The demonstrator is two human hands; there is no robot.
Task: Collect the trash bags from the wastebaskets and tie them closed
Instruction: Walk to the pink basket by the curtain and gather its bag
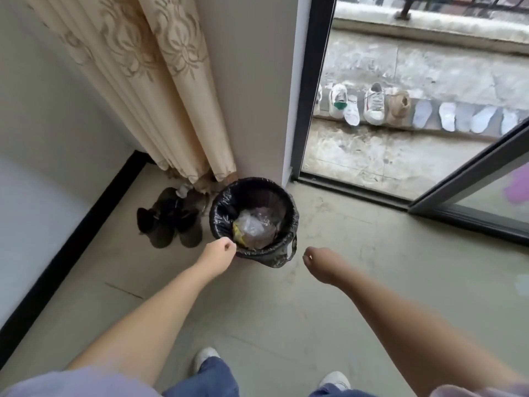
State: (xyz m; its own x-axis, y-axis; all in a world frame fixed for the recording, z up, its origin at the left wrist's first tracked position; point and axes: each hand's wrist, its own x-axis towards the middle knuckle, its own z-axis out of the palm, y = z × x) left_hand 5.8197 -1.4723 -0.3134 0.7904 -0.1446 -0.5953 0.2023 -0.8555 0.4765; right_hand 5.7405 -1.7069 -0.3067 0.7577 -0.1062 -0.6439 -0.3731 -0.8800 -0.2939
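The left hand (219, 250), fingers curled, is at the near rim of the black trash bag (229, 202); whether it pinches the bag I cannot tell. The right hand (317, 262) hangs loosely curled, holding nothing, just beside the bag's hanging loop. The bag lines a wastebasket (269, 257) on the floor (357, 282) by the curtain (160, 90), with dark shoes (169, 222) beside it.

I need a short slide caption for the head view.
Both hands reach toward a black plastic trash bag lining a round wastebasket beside a beige curtain.

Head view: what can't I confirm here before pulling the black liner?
- Black plastic trash bag: its lower part is hidden inside the wastebasket.
- Left hand: reaches the bag's rim; fingers curl away from the camera, so grip unclear.
- Right hand: knuckles hide the fingertips.
- Crumpled clear plastic trash: covers whatever lies beneath.
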